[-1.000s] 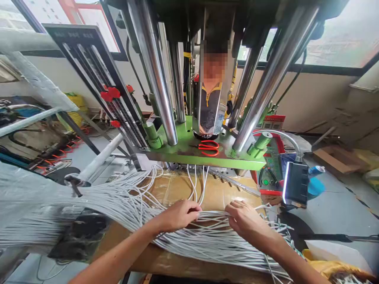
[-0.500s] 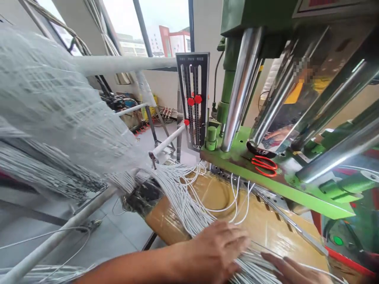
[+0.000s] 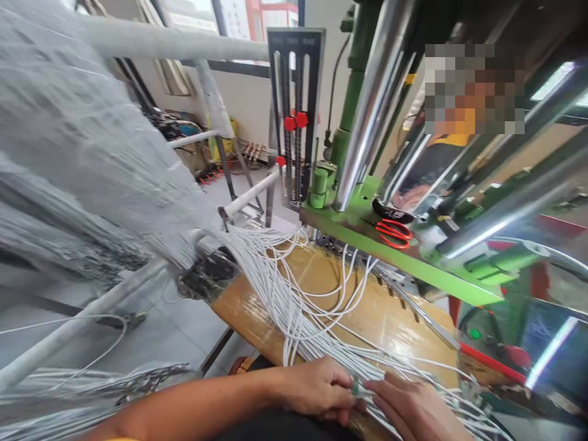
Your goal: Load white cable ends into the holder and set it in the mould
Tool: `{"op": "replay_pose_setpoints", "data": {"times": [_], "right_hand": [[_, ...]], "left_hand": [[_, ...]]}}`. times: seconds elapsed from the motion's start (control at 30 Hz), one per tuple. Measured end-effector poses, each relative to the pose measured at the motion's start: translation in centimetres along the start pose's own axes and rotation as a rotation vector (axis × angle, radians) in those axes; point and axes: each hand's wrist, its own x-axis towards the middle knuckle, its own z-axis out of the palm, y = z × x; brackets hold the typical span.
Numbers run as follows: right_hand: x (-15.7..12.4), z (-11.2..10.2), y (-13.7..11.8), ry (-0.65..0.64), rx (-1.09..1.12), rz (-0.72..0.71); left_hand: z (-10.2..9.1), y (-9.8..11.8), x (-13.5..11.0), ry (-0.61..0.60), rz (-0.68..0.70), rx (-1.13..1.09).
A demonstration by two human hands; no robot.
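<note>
My left hand (image 3: 321,389) is closed in a pinch at the front edge of the bench. A small greenish piece (image 3: 355,386) shows at its fingertips; its kind is too small to make out. Facing it, my right hand (image 3: 413,404) has its fingers stretched out over the cables, their tips close to that piece. Whether they touch it I cannot tell. A thick bundle of thin white cables (image 3: 294,312) runs across the bench and passes beneath both hands. Several cables loop up to the underside of the green machine plate (image 3: 413,263).
Red-handled scissors (image 3: 394,234) lie on the machine plate among shiny steel columns (image 3: 367,116). Brown, film-covered boarding (image 3: 386,324) tops the bench. To the left stands a wrapped pipe rack (image 3: 248,196) under plastic sheeting (image 3: 92,135). Another person (image 3: 452,138) is behind the machine.
The view has tilted down and shifted. My left hand has turned from lying over the cables to pinching the small greenish piece, and my right hand has come in closer to it.
</note>
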Motion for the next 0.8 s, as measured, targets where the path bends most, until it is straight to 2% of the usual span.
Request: {"op": "replay_pose_setpoints", "data": {"times": [0.13, 0.23, 0.3, 0.47, 0.57, 0.67, 0.8], "right_hand": [[-0.2, -1.7, -1.4, 0.021, -0.029, 0.011], [-0.2, -0.8, -2.2, -0.023, -0.194, 0.024], [-0.2, -0.2, -2.5, -0.042, -0.231, 0.039], [-2.1, -1.3, -1.1, 0.117, -0.036, 0.079], [-3.0, -1.9, -0.5, 0.261, 0.096, 0.122], [-2.8, -0.9, -0.7, 0.423, 0.34, 0.11], [-1.2, 1.6, -1.2, 0.474, 0.6, -0.002]], "left_hand": [[0.1, -0.2, 0.5, 0.054, -0.039, -0.176], [0.1, 0.1, 1.0, -0.005, -0.108, -0.245], [0.1, 0.4, 1.1, -0.018, -0.107, -0.256], [-1.5, 0.7, -0.1, -0.001, -0.065, -0.104], [-2.2, 0.4, -0.5, -0.009, -0.095, -0.142], [-1.9, 0.2, -0.1, -0.055, -0.068, -0.183], [-1.3, 0.0, 0.9, -0.074, -0.062, -0.251]]}}
